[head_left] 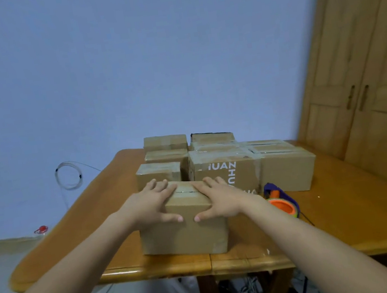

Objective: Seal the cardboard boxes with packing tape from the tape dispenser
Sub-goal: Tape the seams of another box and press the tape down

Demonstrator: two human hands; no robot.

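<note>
Cardboard box [185, 233] in front is standing near the front edge of the wooden tabletop [349, 223], and it is the one being handled now.

On the far left, a coil of thin cable [67, 175] is hanging against the blue wall, and a small red object [40, 229] is lying low beside the tabletop.

Moving to the right, the left hand [149, 205] is lying flat on the left part of the box top, with the fingers [160, 185] straight and spread apart and the thumb going down over the front face. The right hand [216, 199] is doing the same on the right part, fingers apart, pressing and not gripping. Between the two hands the centre seam [186, 192] is showing as a dark line, with some glossy tape around it. I cannot tell if this seam is fully covered.

Behind, three smaller boxes [159, 174] are standing in a row on the left, and larger boxes [225, 166] with white printed letters are standing to the right; shiny tape is visible on several tops, so I judge that most of them are already sealed.

Further right, the tape dispenser [282, 202], blue with an orange roll core, is resting on the tabletop just beside the right wrist, and no hand is holding it. A wooden wardrobe [364, 70] is filling the right edge.

It seems the task is far along: the hands are probably pressing the flaps or smoothing tape on the front box, which may be the last one.
</note>
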